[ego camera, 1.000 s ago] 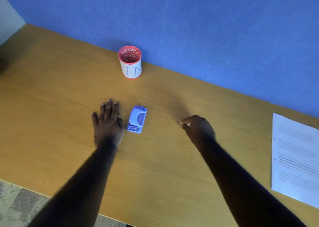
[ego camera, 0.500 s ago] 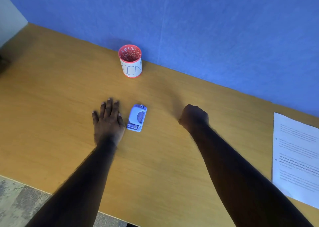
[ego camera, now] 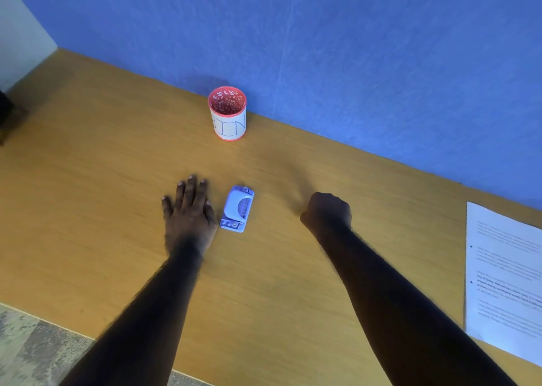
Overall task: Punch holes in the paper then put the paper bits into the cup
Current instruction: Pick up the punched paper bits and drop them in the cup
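Note:
A small pale blue hole punch (ego camera: 237, 208) lies on the wooden table (ego camera: 88, 180) between my hands. My left hand (ego camera: 189, 212) rests flat on the table just left of the punch, fingers spread, holding nothing. My right hand (ego camera: 328, 211) is curled into a fist, knuckles up, to the right of the punch and apart from it. Its fingertips are hidden, so I cannot see whether anything is in it. A red cup (ego camera: 228, 115) with a white label reading "BIN" stands upright at the back near the wall. A printed white paper (ego camera: 504, 277) lies at the table's right edge.
A blue wall (ego camera: 352, 63) runs along the table's far edge, right behind the cup. The table's near edge and grey floor (ego camera: 35, 353) show at the lower left. A dark object (ego camera: 6, 115) sits at the far left edge.
My right hand held its fingertips pinched on a small white bit a second ago; it has since closed into a fist and drawn slightly toward the wall. My left hand stayed flat.

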Demonstrator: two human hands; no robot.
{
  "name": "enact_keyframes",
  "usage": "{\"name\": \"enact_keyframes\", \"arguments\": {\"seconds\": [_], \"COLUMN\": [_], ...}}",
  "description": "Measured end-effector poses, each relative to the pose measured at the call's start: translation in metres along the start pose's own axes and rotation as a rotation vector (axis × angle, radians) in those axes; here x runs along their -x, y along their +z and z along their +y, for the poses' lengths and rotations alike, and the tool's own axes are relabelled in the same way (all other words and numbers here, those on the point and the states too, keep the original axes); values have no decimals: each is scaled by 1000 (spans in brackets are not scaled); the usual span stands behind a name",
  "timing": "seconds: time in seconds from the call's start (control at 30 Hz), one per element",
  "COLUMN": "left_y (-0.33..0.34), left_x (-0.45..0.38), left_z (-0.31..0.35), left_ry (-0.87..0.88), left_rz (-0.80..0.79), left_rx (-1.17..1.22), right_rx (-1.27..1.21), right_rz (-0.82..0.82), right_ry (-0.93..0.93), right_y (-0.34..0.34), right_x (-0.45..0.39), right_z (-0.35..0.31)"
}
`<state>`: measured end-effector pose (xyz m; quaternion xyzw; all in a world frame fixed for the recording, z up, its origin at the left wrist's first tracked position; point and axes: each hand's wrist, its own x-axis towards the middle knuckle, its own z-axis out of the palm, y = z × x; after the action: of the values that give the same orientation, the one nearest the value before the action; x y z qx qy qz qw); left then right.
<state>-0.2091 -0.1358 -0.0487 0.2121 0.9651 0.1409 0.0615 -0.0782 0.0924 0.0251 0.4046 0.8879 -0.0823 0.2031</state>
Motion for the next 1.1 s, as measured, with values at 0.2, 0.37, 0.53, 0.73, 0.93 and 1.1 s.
{"name": "enact_keyframes", "arguments": {"seconds": [0.2, 0.37, 0.53, 0.73, 0.93, 1.1], "left_y": [-2, -6, -5, -4, -3, -3], "left_x": [-2, -6, -5, -6, -7, -7], "left_z": [-3, -1, -1, -1, -3, -3], "left_ry": [-7, 2, 11, 14, 29, 32], "left_rz": [-3, 15, 17, 41, 52, 69], "left_rx": [12, 9, 13, 33, 21, 27], "right_rx": [-403, -764, -893, -858, -633, -446], "right_rz": [-30, 49, 119, 198, 269, 228], "right_ry": [47, 27, -45, -274, -437, -375], "right_y": [-7, -16, -44, -106, -149, -151], "right_x": [-9, -9, -21, -60, -92, -103], "right_z": [44, 77, 57, -34, -128, -168]}}
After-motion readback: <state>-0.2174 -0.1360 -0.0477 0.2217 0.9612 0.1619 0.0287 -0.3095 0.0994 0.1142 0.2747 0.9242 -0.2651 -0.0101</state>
